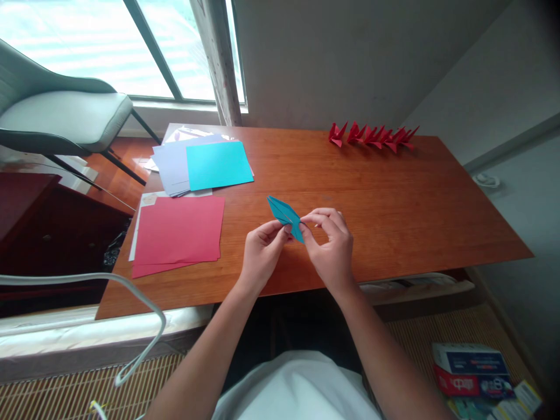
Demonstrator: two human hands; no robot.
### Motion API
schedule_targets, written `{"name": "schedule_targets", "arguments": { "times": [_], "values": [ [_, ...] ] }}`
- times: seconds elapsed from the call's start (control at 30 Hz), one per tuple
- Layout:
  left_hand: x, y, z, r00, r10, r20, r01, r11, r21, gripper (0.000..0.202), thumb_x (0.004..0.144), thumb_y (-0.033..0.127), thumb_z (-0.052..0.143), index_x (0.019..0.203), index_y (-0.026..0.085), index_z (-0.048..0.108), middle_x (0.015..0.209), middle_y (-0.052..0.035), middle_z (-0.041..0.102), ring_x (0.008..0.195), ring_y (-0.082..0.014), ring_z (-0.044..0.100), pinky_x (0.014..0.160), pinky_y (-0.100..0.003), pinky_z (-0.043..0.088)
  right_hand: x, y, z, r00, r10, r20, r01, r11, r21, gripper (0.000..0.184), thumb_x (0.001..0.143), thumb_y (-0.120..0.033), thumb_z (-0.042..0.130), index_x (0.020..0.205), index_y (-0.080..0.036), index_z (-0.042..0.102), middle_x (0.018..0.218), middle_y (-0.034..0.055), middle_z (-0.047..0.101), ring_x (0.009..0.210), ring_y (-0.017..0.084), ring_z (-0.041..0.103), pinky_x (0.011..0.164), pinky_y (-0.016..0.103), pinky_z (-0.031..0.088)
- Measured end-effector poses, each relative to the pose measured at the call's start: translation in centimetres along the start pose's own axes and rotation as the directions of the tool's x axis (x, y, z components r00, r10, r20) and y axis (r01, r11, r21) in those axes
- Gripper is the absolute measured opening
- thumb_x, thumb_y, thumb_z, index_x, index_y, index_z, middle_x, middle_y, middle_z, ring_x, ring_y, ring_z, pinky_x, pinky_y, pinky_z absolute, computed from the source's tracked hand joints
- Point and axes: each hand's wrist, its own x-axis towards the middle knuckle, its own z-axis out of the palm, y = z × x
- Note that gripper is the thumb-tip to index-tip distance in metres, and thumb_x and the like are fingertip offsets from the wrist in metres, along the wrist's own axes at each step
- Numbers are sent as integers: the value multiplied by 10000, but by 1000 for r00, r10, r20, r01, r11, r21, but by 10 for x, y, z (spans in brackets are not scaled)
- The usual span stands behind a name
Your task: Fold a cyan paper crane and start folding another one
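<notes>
A small folded piece of blue paper (283,212) is held above the front part of the wooden table, its long pointed end aimed up and to the left. My left hand (265,248) pinches its lower left edge between thumb and fingers. On the other side, my right hand (330,242) grips the right edge with thumb and index finger, the other fingers curled loosely. The fingertips hide part of the folds.
Red sheets (179,230) lie at the table's left, with a blue sheet (221,165) on pale purple sheets (170,166) behind them. Several red folded paper cranes (374,137) line the back right of the table (415,204). A chair (65,116) stands left; boxes (472,370) lie lower right.
</notes>
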Motion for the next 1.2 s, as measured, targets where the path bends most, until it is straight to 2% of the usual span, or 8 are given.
{"name": "schedule_targets", "arguments": {
  "times": [0.17,0.4,0.53,0.67,0.83,1.1,1.2],
  "values": [
    [0,0,1,1000,6,-25,-6,1000,4,217,809,380,798,897,181,807,828,-56,774,752,-187,700,745,-291,570,-1,-6,2,1000,14,21,-14,1000,23,96,920,-164,611,908,-237,671,905,51,714,889,226,645,818,388,544],
    [0,-4,2,999,20,-33,-19,1000,17,204,817,365,781,903,182,803,851,-51,783,768,-197,716,765,-312,589,-3,-4,8,999,-27,35,31,993,-114,96,928,-167,588,951,-224,662,920,73,702,880,234,658,804,369,544],
    [0,-4,3,998,19,-53,-19,1000,16,198,808,349,787,906,178,803,859,-53,787,763,-192,718,775,-316,596,-5,-1,11,993,-99,60,108,981,-164,120,952,-153,561,994,-214,655,955,83,685,892,220,670,810,344,547],
    [0,-3,2,998,-5,-59,3,999,-37,195,799,341,798,903,176,798,864,-51,787,740,-188,725,782,-336,613,-6,2,14,982,-167,92,180,970,-162,155,979,-159,538,1041,-239,656,975,76,682,926,219,664,847,359,544],
    [1,-3,2,996,-48,-69,42,996,-84,211,793,351,805,900,170,790,859,-52,788,734,-198,736,787,-363,625,-8,5,19,975,-214,63,222,960,-168,192,982,-149,536,1089,-229,674,974,88,686,938,233,659,872,385,544],
    [3,-1,1,992,-86,-97,72,988,-138,240,769,374,827,883,166,786,844,-53,788,739,-206,741,724,-331,615,-14,9,21,961,-255,110,270,952,-143,304,983,-152,531,1203,-282,697,1041,86,691,950,234,644,877,418,552],
    [3,-1,-1,991,-107,-75,94,983,-160,253,780,385,819,904,166,790,862,-60,791,753,-212,746,728,-333,613,-14,11,22,960,-261,97,274,949,-156,310,983,-155,536,1215,-278,702,1042,88,693,952,237,636,877,422,552]
  ]
}}
